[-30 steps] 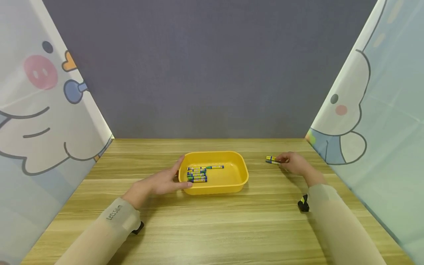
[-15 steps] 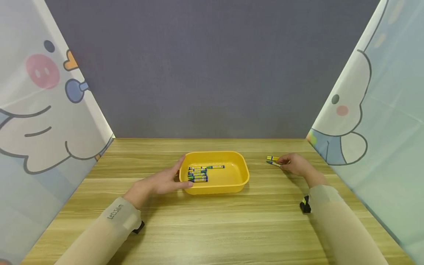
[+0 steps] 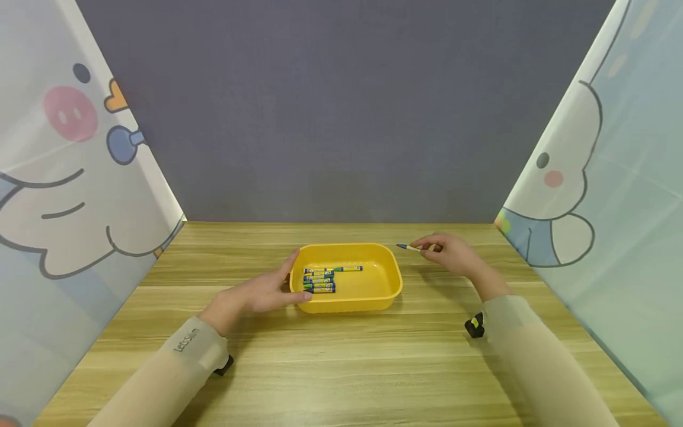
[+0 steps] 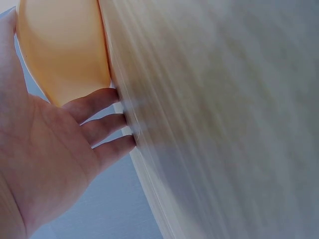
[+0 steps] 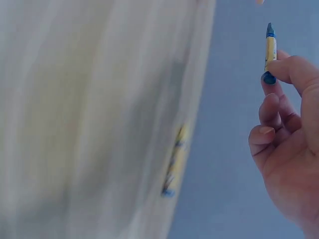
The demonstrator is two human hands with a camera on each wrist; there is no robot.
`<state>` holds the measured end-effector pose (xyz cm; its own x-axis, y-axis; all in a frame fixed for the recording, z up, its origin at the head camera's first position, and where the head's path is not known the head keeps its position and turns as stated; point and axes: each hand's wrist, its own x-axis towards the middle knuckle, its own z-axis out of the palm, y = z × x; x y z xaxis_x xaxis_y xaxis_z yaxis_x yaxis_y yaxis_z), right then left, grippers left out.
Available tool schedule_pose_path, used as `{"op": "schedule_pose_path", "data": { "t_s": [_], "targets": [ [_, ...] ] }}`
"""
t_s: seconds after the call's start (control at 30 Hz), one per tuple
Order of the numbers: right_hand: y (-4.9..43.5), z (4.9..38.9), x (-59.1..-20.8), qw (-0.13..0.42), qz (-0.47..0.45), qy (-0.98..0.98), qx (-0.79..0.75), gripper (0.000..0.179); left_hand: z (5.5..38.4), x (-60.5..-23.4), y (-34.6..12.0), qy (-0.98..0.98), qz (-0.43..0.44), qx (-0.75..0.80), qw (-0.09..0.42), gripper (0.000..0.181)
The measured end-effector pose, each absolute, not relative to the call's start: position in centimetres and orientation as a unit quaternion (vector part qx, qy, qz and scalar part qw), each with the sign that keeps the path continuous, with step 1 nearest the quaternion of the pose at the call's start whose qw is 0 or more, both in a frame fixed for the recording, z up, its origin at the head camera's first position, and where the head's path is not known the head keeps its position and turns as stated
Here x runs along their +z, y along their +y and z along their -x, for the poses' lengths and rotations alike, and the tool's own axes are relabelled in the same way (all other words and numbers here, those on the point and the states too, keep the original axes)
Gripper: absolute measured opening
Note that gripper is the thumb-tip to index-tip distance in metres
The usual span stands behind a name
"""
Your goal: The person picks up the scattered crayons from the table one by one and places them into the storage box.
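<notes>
A yellow plastic tray (image 3: 368, 303) stands mid-table. Inside it several crayons (image 3: 319, 280) with yellow-and-blue wrappers lie stacked at the left, one green-tipped crayon (image 3: 349, 268) farther right. My left hand (image 3: 264, 292) rests against the tray's left end, thumb at the front rim and index finger along the far left corner. In the left wrist view the other fingers (image 4: 102, 127) extend beside the tray to the tabletop. My right hand (image 3: 450, 254) pinches a dark blue crayon (image 5: 270, 50) between thumb and fingers, right of the tray. A yellow crayon (image 5: 175, 162) lies on the table below that hand.
The wood-grain table (image 3: 341, 367) ends at a dark grey panel (image 3: 341, 118) behind. Cartoon-printed cloths flank it, one on the left (image 3: 64, 178) and one on the right (image 3: 629, 196). A black wrist camera (image 3: 475, 325) sits under the right sleeve.
My right hand has lifted the blue crayon from beside the yellow one and carried it left and away, closer to the tray. The left hand and tray stay put.
</notes>
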<state>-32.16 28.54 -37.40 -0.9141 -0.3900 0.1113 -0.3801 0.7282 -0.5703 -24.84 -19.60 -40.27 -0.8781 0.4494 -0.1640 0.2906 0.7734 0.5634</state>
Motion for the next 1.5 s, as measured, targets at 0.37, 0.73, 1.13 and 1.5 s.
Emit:
{"op": "schedule_pose_path", "data": {
  "t_s": [0.37,0.73,1.13,1.5],
  "targets": [
    [21.1,31.6,-36.0,0.03,0.262,0.907,-0.327,0.026,25.1,-40.2,-19.3,0.934,-0.198,0.261,0.143,0.123],
    [16.2,31.6,-36.9,0.04,0.318,0.889,-0.328,0.027,25.2,-40.2,-19.1,0.936,-0.197,0.256,0.141,0.125],
    [14.8,32.0,-38.8,0.033,0.354,0.899,-0.256,0.024,25.2,-40.2,-19.2,0.935,-0.198,0.259,0.142,0.124],
    [14.1,32.1,-39.2,0.027,0.374,0.914,-0.157,0.024,25.1,-40.5,-19.5,0.936,-0.196,0.259,0.135,0.123]
  ]
}}
